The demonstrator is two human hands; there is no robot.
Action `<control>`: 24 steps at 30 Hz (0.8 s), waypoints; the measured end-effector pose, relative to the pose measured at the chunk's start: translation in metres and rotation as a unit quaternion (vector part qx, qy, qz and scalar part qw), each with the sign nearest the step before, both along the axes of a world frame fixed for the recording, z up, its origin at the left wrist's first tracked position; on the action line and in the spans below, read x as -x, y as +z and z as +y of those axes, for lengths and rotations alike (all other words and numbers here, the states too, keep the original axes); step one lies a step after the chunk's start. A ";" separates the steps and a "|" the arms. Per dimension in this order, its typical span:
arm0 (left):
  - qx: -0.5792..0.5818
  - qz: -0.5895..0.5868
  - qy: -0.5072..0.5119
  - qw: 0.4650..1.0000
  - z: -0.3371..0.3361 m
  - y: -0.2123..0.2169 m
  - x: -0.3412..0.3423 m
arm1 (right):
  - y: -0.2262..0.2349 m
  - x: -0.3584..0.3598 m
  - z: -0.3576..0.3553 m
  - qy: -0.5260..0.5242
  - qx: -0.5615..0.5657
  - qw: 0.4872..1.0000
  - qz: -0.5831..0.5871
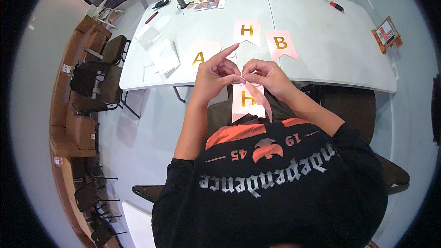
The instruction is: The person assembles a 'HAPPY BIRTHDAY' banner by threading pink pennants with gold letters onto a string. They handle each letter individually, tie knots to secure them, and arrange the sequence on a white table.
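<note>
At the table's near edge, my left hand and my right hand meet, fingertips almost touching. Both pinch a thin pink ribbon, whose loose length trails below the right hand. The left index finger points outward while its thumb and other fingers are closed. Just under my hands hangs a pink swallowtail pennant with a gold letter, its top edge partly hidden by the fingers. Beyond them lie a pennant, another pennant to the right, and a third pennant partly behind my left hand.
On the white table are clear plastic packaging, a red pen, a dark tape roll holder, a flat printed packet and a screwdriver. Dark chairs stand left; a wooden sign stand is right.
</note>
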State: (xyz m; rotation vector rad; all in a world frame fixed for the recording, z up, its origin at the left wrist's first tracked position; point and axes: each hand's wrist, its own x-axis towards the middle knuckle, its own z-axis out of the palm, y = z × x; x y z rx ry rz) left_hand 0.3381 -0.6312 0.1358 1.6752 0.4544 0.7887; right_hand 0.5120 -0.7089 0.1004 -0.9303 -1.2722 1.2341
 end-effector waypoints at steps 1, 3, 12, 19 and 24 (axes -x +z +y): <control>0.001 0.003 0.001 1.000 0.000 0.000 0.000 | 0.000 0.000 0.000 0.003 0.000 1.000 -0.015; -0.001 0.002 0.001 1.000 -0.001 0.000 0.000 | 0.001 0.001 0.002 -0.017 -0.062 0.993 -0.099; -0.124 0.114 0.004 0.986 0.017 -0.004 -0.008 | 0.025 -0.047 0.002 -0.115 -0.014 0.981 0.154; -0.047 0.058 -0.160 0.984 0.039 -0.063 -0.085 | 0.104 -0.182 -0.049 -0.282 -0.153 0.941 0.109; -0.074 0.139 -0.195 0.968 0.032 -0.118 -0.112 | 0.144 -0.229 -0.079 -0.323 -0.164 0.932 0.026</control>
